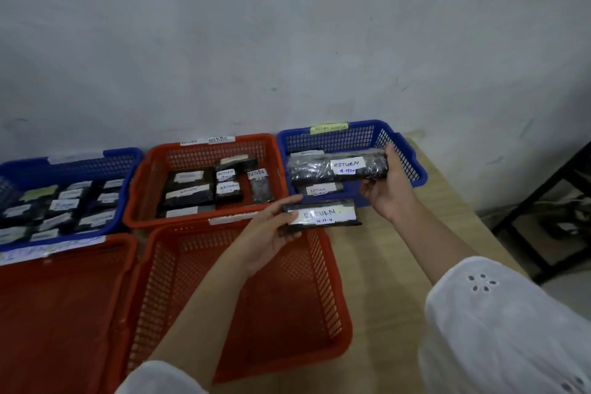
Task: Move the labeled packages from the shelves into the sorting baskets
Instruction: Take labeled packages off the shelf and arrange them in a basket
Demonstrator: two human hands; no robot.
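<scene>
Running left-to-right, lower package [323,216] occupies left hand [267,235], upper package [339,168] right hand [388,190].

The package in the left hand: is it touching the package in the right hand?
Apart. The head view shows the left-hand package lower, with the right blue basket visible between it and the right-hand package.

Place: probably a stockroom | labelled plastic baskets [198,157] | bare plaster wall [287,25]

black RETURN package [339,169] | over blue basket [358,138] | second package [323,216] | above red basket [271,313]
</scene>
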